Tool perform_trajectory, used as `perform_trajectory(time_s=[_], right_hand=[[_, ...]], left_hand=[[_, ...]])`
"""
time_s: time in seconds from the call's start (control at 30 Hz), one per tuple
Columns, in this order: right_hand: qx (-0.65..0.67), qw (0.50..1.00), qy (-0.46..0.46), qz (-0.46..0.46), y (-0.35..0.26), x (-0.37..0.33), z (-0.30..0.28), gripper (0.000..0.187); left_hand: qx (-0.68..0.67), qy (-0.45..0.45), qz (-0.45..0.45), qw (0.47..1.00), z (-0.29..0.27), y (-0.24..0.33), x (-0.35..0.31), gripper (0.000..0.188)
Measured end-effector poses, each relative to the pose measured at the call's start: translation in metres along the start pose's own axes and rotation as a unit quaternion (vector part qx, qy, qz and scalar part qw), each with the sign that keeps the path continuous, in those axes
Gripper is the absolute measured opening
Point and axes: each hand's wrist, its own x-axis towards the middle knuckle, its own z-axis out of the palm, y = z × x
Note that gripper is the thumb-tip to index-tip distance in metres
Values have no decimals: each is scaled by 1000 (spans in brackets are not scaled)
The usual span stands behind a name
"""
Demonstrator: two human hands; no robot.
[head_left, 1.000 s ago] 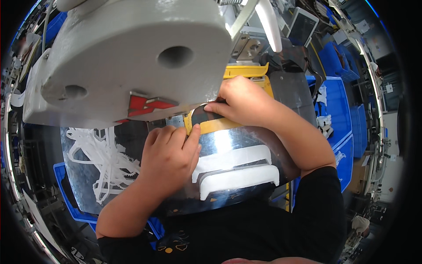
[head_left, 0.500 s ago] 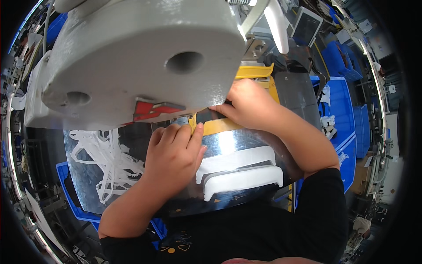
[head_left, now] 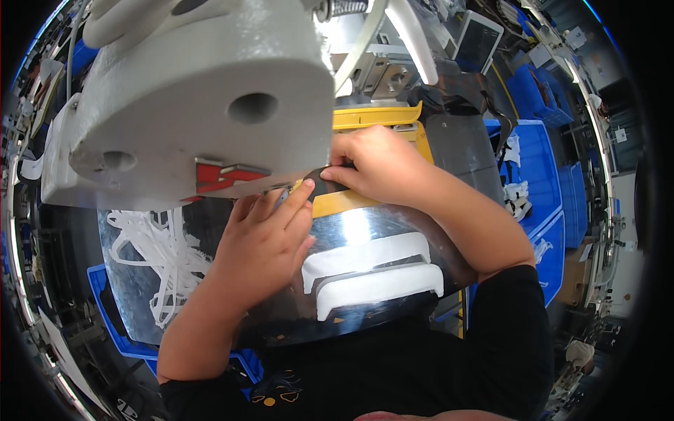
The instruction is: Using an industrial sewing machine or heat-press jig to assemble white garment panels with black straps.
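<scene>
A grey-white sewing machine head (head_left: 203, 133) hangs over the work and hides part of both hands. Under its edge, my left hand (head_left: 263, 235) reaches in with fingers stretched out, the index fingertip on a dark piece (head_left: 330, 186) by a yellow guide plate (head_left: 344, 202). My right hand (head_left: 375, 165) bends over the same dark piece, thumb pressed forward near my left fingertip and the other fingers curled. What lies between the right fingers is hidden. Two white curved strips (head_left: 379, 282) lie on the shiny metal table (head_left: 354, 226) nearer to me.
Tangled white trimmings (head_left: 165, 259) cover the table's left side. Behind the work stand a yellow rail (head_left: 375, 116) and a white lever (head_left: 414, 45). Blue bins (head_left: 537, 175) holding white pieces stand at the right; another blue bin (head_left: 105, 302) sits at lower left.
My left index fingertip has come closer to my right thumb, on the dark piece. The whole view has shifted a little, so the machine and strips appear further left.
</scene>
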Motion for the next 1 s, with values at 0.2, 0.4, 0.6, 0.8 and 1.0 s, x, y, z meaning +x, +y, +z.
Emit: perform_trajectory(time_s=[0.2, 0.4, 0.6, 0.8, 1.0], right_hand=[[-28, 998, -13, 55, -6, -4, -7, 34], [-75, 992, -19, 100, 18, -26, -31, 40], [-1, 982, -5, 191, 49, -56, -49, 36], [7, 983, -2, 184, 53, -60, -50, 40], [4, 982, 3, 191, 59, -65, -49, 43]], left_hand=[[18, -13, -13, 1000, 1, 5, 1, 38], [35, -4, -16, 999, 0, 8, 2, 36], [22, -26, -36, 999, -2, 8, 3, 39], [31, -28, -36, 998, -2, 11, 3, 40], [41, -50, -45, 997, -4, 14, 5, 39]])
